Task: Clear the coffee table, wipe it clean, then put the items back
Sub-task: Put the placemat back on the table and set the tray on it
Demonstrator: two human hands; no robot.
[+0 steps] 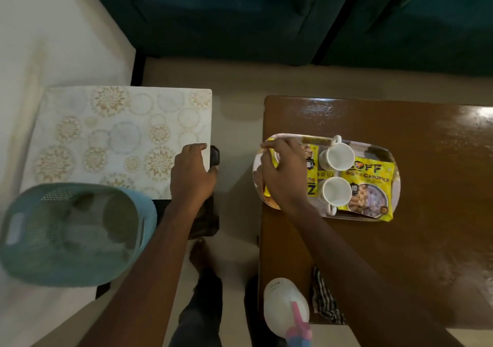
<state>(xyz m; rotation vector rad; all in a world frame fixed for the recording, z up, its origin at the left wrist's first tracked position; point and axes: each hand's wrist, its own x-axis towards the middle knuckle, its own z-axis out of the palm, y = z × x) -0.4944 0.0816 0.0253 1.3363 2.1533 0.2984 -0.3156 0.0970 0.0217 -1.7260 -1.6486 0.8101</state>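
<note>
The glossy brown coffee table carries an oval tray holding two white cups and yellow soya chunk packets. My right hand lies over the tray's left end, its fingers curled round a yellow packet there. My left hand is at the right edge of a white patterned board and grips a small black object between fingers and thumb. A white spray bottle and a striped cloth sit at the table's near left corner.
A light blue plastic basket stands at the near left, overlapping the patterned board. A dark green sofa runs along the far side. A strip of pale floor separates the board from the table. My legs show below.
</note>
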